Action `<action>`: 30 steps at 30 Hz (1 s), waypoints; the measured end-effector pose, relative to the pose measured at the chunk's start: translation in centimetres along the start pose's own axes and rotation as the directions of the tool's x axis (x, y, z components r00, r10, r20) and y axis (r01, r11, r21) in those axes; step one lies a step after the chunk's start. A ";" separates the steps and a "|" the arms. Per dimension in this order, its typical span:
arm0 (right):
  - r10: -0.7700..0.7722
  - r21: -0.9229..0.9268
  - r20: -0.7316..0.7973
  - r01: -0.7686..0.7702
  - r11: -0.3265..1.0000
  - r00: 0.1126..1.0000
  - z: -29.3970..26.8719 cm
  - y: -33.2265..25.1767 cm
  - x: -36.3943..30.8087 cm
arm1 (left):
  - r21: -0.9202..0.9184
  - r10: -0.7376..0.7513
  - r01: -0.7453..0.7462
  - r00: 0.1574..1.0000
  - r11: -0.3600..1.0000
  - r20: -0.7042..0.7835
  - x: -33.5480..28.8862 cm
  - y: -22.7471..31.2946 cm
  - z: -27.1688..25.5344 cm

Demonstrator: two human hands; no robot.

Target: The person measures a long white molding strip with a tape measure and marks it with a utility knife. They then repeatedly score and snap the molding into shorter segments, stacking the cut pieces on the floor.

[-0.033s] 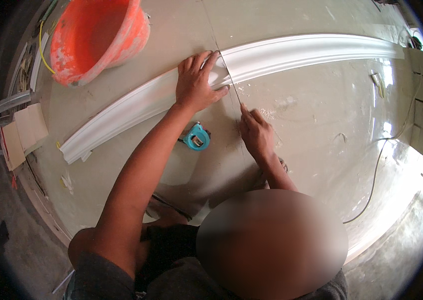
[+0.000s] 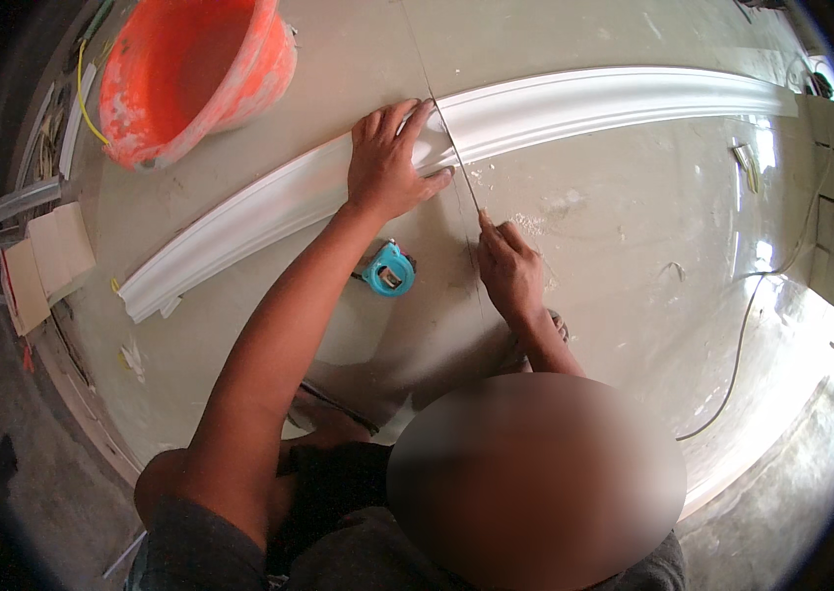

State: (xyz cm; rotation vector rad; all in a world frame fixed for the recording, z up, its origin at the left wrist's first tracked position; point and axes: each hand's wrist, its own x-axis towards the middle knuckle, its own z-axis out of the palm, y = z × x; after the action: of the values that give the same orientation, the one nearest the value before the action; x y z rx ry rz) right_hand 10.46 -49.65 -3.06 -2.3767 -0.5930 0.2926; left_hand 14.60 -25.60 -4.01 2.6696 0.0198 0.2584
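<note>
The right hand (image 2: 512,271) grips a thin saw (image 2: 467,177) across the cornice moulding (image 2: 614,103) the left hand (image 2: 387,165) clasps, an apparent cut next needing steady strokes.

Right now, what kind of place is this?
Probably a room being built or fixed up: there's a smeared orange bucket, a long white molding and pale crumbs beside it.

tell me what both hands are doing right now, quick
Left hand: spread across the white molding, holding it, thumb at the near edge.
Right hand: closed, holding the thin blade that lies across the molding.
</note>
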 end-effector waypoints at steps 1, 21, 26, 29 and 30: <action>-0.002 0.003 -0.001 0.002 1.000 1.000 -0.2 0.3 -0.4 | 0.002 0.001 -0.001 1.000 1.000 0.001 0.0 0.0 0.0; 0.002 -0.047 0.030 -0.001 0.999 1.000 0.2 -0.3 2.1 | -0.007 -0.006 0.005 1.000 1.000 -0.022 -0.1 -0.3 0.3; -0.048 -0.014 -0.018 0.048 0.999 0.999 1.3 -0.8 7.7 | -0.018 -0.013 0.013 1.000 1.000 0.009 0.0 -0.1 0.2; -0.011 -0.046 0.001 0.011 0.999 1.000 0.8 -0.8 3.9 | -0.031 0.000 0.000 1.000 1.000 -0.010 0.1 -0.5 0.1; -0.003 -0.034 0.009 0.004 0.999 1.000 0.5 -0.5 2.1 | -0.043 0.007 -0.007 1.000 0.999 -0.015 0.1 -0.4 0.1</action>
State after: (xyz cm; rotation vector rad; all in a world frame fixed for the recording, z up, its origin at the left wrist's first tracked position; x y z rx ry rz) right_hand 11.99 -48.06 -3.21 -2.4077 -0.6107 0.2939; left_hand 14.68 -25.25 -4.28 2.6258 0.0093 0.2776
